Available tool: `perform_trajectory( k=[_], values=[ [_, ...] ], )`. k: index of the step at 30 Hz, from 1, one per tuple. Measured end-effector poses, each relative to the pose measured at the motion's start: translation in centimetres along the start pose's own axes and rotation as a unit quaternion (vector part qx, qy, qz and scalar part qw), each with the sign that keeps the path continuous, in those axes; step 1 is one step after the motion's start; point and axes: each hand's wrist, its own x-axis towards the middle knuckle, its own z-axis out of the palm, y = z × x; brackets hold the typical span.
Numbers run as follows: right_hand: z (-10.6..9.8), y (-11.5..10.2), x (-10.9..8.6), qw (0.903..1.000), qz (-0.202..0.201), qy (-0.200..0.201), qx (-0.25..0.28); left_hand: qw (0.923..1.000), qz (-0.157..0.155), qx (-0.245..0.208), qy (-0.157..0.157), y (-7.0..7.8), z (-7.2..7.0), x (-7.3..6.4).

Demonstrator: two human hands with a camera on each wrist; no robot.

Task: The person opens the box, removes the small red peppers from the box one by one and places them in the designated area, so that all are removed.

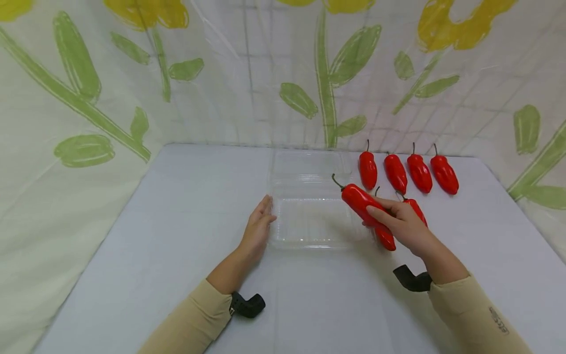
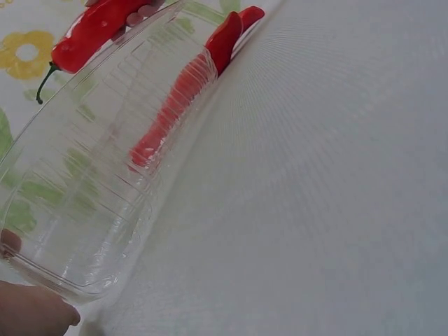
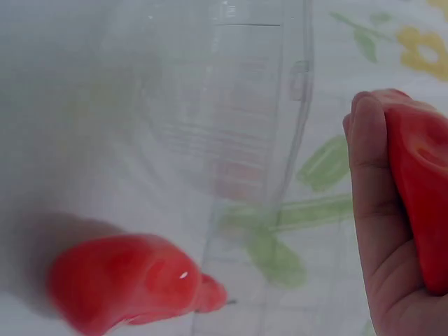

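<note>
My right hand (image 1: pixel 400 223) grips a red pepper (image 1: pixel 358 199) with a curved green stem, raised over the right edge of a clear plastic container (image 1: pixel 316 243). The same held pepper (image 3: pixel 428 168) shows at the right of the right wrist view. My left hand (image 1: pixel 257 227) rests against the container's left side, its fingers fairly straight. In the left wrist view, the thumb (image 2: pixel 66 315) lies near the container's corner. Beneath the right hand, another red pepper (image 1: pixel 385 240) lies beside the container. One more red pepper (image 1: pixel 415 209) is partly hidden behind that hand.
Several red peppers (image 1: pixel 419 173) lie in a row at the table's back right, stems pointing away. The container's lid (image 1: pixel 309 164) is folded back behind its base. Behind the white table (image 1: pixel 177 196) hangs a sheet (image 1: pixel 221 98) with painted flowers.
</note>
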Motion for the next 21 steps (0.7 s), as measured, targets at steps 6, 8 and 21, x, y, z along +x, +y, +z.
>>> perform_trajectory(
  k=[6,8,21],
  values=[
    [-0.7,1.6,-0.8,0.9984,0.018,0.050,0.021,1.0000,0.004,0.003,0.002,0.3,-0.3,0.0],
    [-1.0,2.0,-1.0,0.9974,0.029,0.062,0.024,1.0000,0.001,0.004,0.000,0.4,-0.4,0.1],
    [-4.6,4.7,-2.0,0.9732,0.066,0.115,0.187,1.0000,0.005,0.000,-0.005,0.3,-0.6,0.0]
  ],
)
